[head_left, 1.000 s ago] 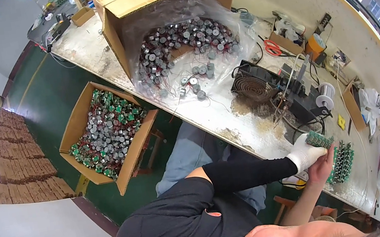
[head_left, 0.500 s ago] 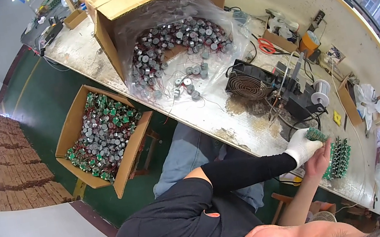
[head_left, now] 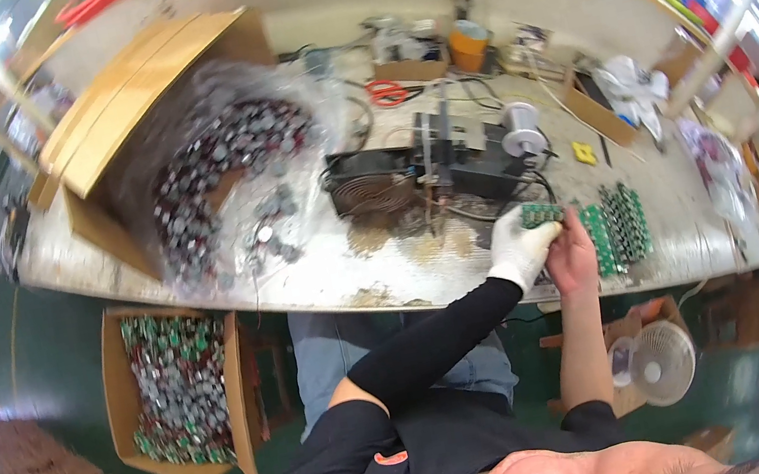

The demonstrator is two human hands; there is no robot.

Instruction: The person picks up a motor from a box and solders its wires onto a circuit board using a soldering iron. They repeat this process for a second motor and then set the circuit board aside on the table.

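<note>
My left hand [head_left: 519, 249], in a white glove, grips a small green circuit board with parts on it [head_left: 541, 213] near the front edge of the worn workbench [head_left: 386, 271]. My bare right hand [head_left: 571, 254] is closed on the same board from below and the right. Just to the right lies a row of several more green boards [head_left: 617, 231]. Behind my hands stands a black machine with a wire spool [head_left: 472, 155].
An open cardboard box [head_left: 133, 108] with a plastic bag spills dark round parts [head_left: 217, 179] onto the bench at left. On the floor at left is a second box of parts [head_left: 172, 385]. A small fan [head_left: 660, 360] stands below right. Red scissors [head_left: 386, 92] lie at the back.
The view has swung left and down, so the bench now looks level. My hands stay together on the green board in front of the machine.
</note>
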